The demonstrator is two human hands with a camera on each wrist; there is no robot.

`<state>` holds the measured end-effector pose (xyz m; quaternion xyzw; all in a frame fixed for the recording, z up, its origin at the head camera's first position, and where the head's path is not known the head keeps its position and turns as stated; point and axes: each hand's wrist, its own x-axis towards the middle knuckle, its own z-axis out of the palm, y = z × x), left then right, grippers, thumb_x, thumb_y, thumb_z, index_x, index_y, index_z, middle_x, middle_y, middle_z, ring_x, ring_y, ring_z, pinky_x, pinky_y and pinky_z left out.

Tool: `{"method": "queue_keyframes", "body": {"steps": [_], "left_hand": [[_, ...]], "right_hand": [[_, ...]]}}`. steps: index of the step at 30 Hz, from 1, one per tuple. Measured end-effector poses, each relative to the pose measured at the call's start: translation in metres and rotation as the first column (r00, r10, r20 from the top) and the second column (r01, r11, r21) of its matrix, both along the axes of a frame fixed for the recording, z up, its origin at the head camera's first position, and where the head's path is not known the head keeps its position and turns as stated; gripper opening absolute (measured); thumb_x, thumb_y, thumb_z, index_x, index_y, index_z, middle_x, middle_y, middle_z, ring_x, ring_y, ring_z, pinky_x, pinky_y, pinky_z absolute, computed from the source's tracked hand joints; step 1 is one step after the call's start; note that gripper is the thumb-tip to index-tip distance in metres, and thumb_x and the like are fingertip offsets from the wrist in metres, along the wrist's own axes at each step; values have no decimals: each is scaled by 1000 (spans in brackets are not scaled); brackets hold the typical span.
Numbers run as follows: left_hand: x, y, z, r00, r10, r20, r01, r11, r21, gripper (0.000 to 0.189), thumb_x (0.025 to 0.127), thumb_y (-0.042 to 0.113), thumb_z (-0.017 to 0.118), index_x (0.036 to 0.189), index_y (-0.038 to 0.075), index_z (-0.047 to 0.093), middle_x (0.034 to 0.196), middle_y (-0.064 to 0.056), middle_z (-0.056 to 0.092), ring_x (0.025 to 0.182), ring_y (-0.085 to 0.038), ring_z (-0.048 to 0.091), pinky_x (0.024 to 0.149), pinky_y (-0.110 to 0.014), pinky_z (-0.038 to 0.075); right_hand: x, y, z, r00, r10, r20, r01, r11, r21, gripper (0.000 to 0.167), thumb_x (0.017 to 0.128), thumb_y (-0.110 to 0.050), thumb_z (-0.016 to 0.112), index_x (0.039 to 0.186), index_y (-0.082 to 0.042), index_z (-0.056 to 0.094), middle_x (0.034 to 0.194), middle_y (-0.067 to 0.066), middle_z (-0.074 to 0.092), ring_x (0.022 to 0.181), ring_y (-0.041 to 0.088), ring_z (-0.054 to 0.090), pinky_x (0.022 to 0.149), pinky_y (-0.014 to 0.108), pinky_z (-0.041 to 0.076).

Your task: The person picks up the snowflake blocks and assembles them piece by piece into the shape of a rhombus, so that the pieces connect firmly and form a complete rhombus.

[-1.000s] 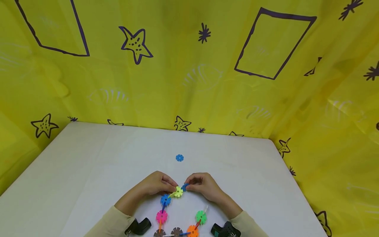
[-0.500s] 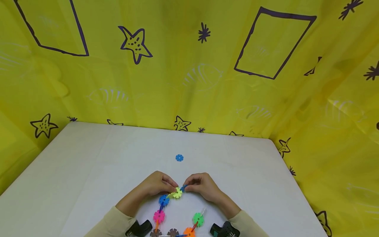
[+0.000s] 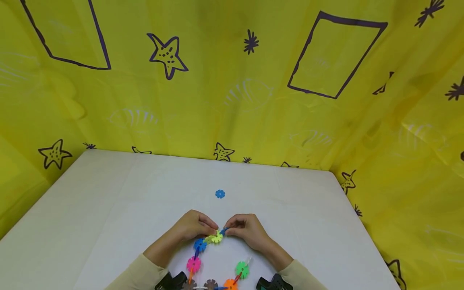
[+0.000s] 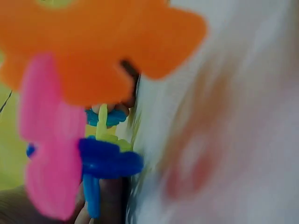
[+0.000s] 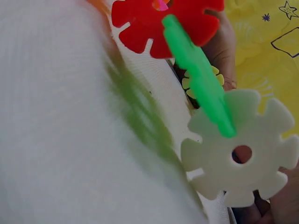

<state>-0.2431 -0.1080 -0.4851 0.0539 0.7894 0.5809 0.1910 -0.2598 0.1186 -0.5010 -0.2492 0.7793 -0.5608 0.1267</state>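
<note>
My left hand [image 3: 193, 225] pinches a pale yellow snowflake disc [image 3: 217, 237] near one end of a chain of interlocking discs. Opposite it, my right hand [image 3: 251, 233] pinches a blue snowflake disc [image 3: 223, 231] right at the yellow one's edge. From there the chain curves down through a blue disc [image 3: 199, 245], a pink disc [image 3: 193, 264] and brown ones, then back up to a green disc [image 3: 242, 270]. A white disc [image 5: 210, 154] forms the far end, slotted onto the green piece in the right wrist view. An orange disc [image 4: 93, 60] looms large before the left wrist camera.
A loose blue disc [image 3: 220, 194] lies on the white table [image 3: 152, 181] beyond the hands. Yellow patterned cloth [image 3: 203, 100] hangs behind and at both sides. Dark wrist devices [image 3: 274, 282] sit beside the chain's lower part.
My right hand has brought the blue disc slightly left, closer against the yellow disc. The lower part of the chain has shifted a little left and toward me. The left hand stays nearly still.
</note>
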Motion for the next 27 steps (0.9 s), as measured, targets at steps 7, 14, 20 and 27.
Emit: {"method": "queue_keyframes", "body": {"steps": [7, 14, 20, 27], "left_hand": [[-1, -2, -4, 998, -58, -35, 57, 998, -25, 20, 85, 19, 77, 94, 2, 77, 83, -6, 75, 69, -6, 65, 62, -21, 55], [-1, -13, -2, 980, -196, -44, 194, 980, -39, 29, 85, 22, 78, 108, 4, 75, 96, -6, 76, 86, -12, 70, 77, -26, 58], [1, -16, 0, 971, -238, -19, 238, 971, 30, 43, 77, 9, 84, 117, 0, 70, 104, -9, 74, 95, -16, 70, 82, -27, 58], [6, -15, 1, 974, -215, -72, 214, 976, -26, 43, 75, 11, 84, 116, 4, 72, 103, -5, 74, 93, -12, 69, 81, -22, 56]], "right_hand": [[0, 2, 0, 1000, -15, 10, 15, 1000, 19, 10, 86, -9, 75, 94, -3, 73, 88, 14, 72, 72, 4, 65, 68, 18, 55], [0, 1, 0, 999, -11, 31, 10, 1000, 24, 10, 87, -9, 74, 95, -3, 73, 90, 12, 73, 72, 4, 65, 68, 18, 55], [0, 2, 0, 999, -22, 43, 20, 999, 32, 10, 87, -9, 74, 96, -4, 73, 90, 11, 72, 72, 3, 64, 68, 18, 54], [0, 1, 0, 998, -21, 55, 19, 999, 29, 10, 87, -8, 74, 96, -4, 73, 89, 11, 73, 72, 4, 64, 68, 17, 54]]}}
